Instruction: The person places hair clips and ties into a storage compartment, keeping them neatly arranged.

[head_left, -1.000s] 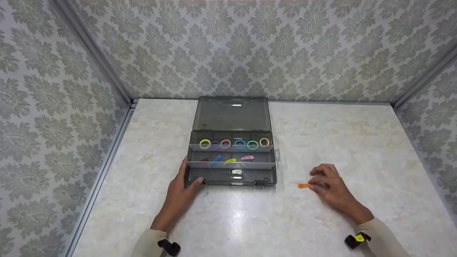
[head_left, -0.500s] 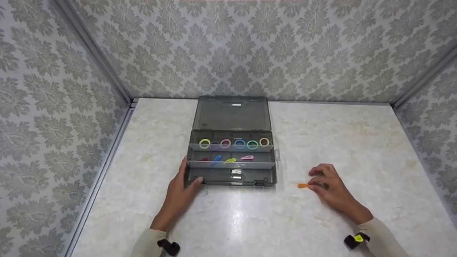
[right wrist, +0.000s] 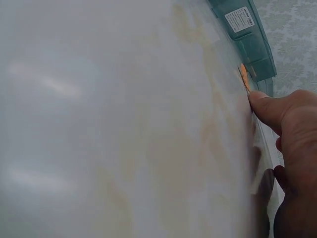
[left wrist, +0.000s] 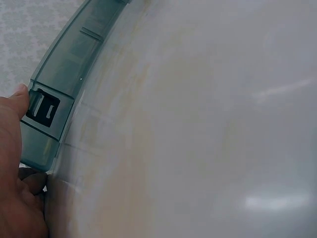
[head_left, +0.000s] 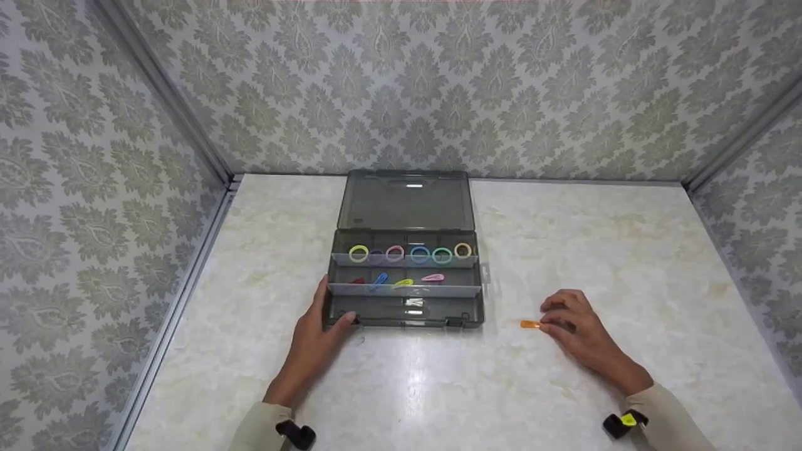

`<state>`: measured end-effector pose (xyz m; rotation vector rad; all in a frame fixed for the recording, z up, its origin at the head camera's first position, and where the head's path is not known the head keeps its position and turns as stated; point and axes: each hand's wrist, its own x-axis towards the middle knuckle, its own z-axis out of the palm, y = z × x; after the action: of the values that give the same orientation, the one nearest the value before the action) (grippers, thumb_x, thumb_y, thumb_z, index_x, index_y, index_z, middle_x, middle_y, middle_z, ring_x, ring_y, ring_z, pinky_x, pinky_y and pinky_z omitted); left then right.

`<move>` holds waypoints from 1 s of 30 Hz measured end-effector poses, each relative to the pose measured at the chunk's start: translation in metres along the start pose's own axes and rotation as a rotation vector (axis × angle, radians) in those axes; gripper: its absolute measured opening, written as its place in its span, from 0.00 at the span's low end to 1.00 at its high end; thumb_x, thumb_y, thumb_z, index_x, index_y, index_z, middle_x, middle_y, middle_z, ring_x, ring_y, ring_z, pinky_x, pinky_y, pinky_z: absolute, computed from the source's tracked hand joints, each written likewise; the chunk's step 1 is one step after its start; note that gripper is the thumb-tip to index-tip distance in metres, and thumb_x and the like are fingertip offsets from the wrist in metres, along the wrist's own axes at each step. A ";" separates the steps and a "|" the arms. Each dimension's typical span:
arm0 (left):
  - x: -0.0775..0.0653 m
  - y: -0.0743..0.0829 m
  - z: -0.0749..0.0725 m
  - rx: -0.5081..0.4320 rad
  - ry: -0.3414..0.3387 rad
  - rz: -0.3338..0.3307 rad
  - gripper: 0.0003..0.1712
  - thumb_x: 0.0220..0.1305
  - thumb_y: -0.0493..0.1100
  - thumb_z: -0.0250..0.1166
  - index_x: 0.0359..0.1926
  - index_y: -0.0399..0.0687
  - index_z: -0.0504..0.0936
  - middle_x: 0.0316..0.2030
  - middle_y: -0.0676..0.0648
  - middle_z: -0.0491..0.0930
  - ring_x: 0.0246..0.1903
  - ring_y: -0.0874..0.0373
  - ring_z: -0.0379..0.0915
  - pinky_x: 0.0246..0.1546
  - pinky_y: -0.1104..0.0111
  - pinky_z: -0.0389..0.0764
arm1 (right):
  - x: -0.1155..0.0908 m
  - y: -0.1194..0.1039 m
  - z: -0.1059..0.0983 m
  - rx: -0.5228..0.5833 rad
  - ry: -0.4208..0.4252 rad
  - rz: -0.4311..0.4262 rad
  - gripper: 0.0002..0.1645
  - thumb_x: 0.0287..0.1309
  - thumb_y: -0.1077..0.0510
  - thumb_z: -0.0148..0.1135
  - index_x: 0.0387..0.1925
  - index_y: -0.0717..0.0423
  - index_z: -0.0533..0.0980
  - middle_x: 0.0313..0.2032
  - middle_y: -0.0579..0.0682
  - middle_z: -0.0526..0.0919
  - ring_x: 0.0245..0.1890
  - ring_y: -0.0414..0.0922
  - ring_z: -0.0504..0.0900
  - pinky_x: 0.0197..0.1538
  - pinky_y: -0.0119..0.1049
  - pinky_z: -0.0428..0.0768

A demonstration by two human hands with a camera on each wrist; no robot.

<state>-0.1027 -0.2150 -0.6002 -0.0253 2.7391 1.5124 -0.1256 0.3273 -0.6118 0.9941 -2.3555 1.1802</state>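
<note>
A dark translucent compartment box [head_left: 405, 322] lies on the table with its lid [head_left: 407, 203] raised at the back. My left hand [head_left: 319, 335] grips its front left corner, thumb over the front rim and fingers along the left side. In the left wrist view the thumb [left wrist: 19, 101] sits beside the box's dark latch [left wrist: 43, 108]. To the right of the box, my right hand [head_left: 579, 329] pinches an orange snap hair clip [head_left: 529, 324] between thumb and index finger, close over the table. The clip [right wrist: 244, 77] points up from the fingertips in the right wrist view.
Several coloured hair ties, among them a yellow one [head_left: 358, 246], lie in the back row. The middle row holds snap clips: red [head_left: 357, 281], blue [head_left: 380, 279], yellow [head_left: 404, 282] and pink [head_left: 433, 277]. Patterned walls [head_left: 423, 81] stand behind and beside the table [head_left: 614, 238].
The orange hair clip has turned slightly in my right fingers and shifted a little left. My left hand stays at the box corner.
</note>
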 end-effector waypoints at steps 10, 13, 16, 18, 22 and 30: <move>0.000 0.000 0.000 -0.008 0.007 0.005 0.58 0.77 0.67 0.67 0.92 0.61 0.42 0.87 0.47 0.55 0.85 0.44 0.51 0.83 0.42 0.55 | 0.005 -0.001 0.000 -0.025 0.053 -0.023 0.27 0.44 0.81 0.82 0.41 0.52 0.89 0.49 0.61 0.84 0.57 0.61 0.74 0.65 0.24 0.72; 0.000 0.001 0.000 -0.007 0.004 0.003 0.58 0.77 0.68 0.67 0.92 0.61 0.42 0.87 0.46 0.55 0.85 0.44 0.51 0.83 0.41 0.55 | 0.008 -0.003 -0.001 -0.026 0.063 -0.021 0.27 0.44 0.81 0.83 0.40 0.52 0.89 0.49 0.60 0.85 0.57 0.61 0.74 0.65 0.26 0.72; -0.001 0.002 0.000 -0.011 0.004 0.004 0.58 0.77 0.67 0.67 0.92 0.62 0.42 0.87 0.46 0.55 0.85 0.43 0.51 0.83 0.40 0.55 | 0.012 -0.004 -0.001 -0.008 0.072 -0.010 0.26 0.45 0.81 0.82 0.40 0.53 0.89 0.48 0.59 0.85 0.57 0.60 0.75 0.66 0.28 0.72; -0.001 0.001 -0.001 -0.009 0.006 0.005 0.58 0.77 0.67 0.67 0.92 0.62 0.43 0.87 0.47 0.55 0.85 0.43 0.52 0.82 0.40 0.56 | 0.014 -0.005 -0.001 0.005 0.075 -0.002 0.25 0.45 0.81 0.82 0.40 0.53 0.90 0.48 0.59 0.85 0.57 0.60 0.75 0.67 0.29 0.71; -0.002 0.001 0.000 -0.006 0.010 0.007 0.57 0.77 0.67 0.67 0.92 0.63 0.43 0.87 0.47 0.56 0.85 0.42 0.53 0.82 0.38 0.57 | 0.019 -0.006 0.001 0.024 0.080 -0.005 0.25 0.46 0.81 0.82 0.41 0.55 0.90 0.47 0.59 0.86 0.57 0.60 0.75 0.67 0.30 0.71; -0.001 0.002 0.001 -0.007 0.013 0.010 0.57 0.77 0.67 0.67 0.92 0.63 0.43 0.87 0.50 0.55 0.85 0.45 0.51 0.83 0.41 0.55 | 0.029 -0.002 0.007 0.016 0.096 -0.077 0.24 0.43 0.84 0.80 0.37 0.58 0.88 0.44 0.58 0.87 0.54 0.61 0.77 0.66 0.29 0.74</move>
<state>-0.1018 -0.2131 -0.5990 -0.0224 2.7481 1.5301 -0.1441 0.3080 -0.5985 1.0006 -2.2172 1.1921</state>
